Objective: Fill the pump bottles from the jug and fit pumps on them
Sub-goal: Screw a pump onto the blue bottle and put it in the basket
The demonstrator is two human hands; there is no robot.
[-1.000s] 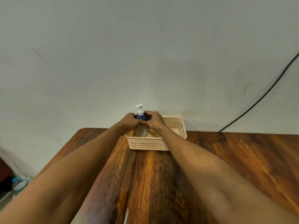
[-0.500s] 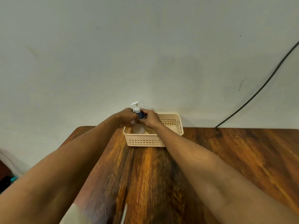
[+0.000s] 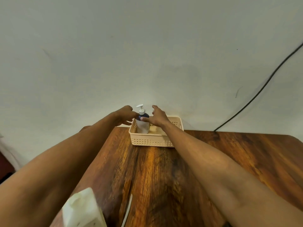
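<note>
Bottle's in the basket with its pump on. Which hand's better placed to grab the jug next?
Left, probably. The white jug sits at the near left table edge, right beside the left forearm. The left hand is open, off the pump bottle; the right hand would have to cross over.

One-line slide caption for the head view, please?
Both open hands flank the pump bottle standing in the basket.

Pump bottle (image 3: pixel 142 124) upright in the left end of the basket (image 3: pixel 152 141), at the table's (image 3: pixel 229 161) far edge against the wall (image 3: pixel 147 46). Left hand (image 3: pixel 125 116) just left of the bottle, right hand (image 3: pixel 157 117) just right, thumb touching. Jug (image 3: pixel 83 210) at the near edge, left; cable (image 3: pixel 255 95) down the wall, far right.
</note>
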